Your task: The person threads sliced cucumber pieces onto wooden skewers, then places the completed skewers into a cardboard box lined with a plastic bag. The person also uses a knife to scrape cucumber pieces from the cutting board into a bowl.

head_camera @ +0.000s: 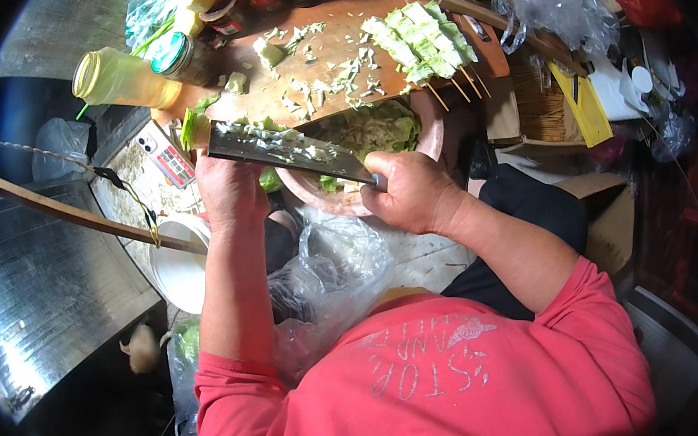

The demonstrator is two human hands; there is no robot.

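Observation:
My right hand grips the handle of a cleaver, whose wide dark blade slants up to the left. Chopped pale-green cabbage bits lie along the blade. At the blade's far end is my left hand, its fingers mostly hidden behind the steel. A green leaf piece sticks up right beside those fingers; whether they hold it or the blade is not clear. Below the cleaver, a pinkish basin contains cut cabbage leaves.
Beyond the basin, a wooden cutting board bears cabbage scraps and skewered cabbage strips. Jars and an oily plastic container stand at its left. A phone, a white bucket and a wooden stick are left; bamboo skewers right.

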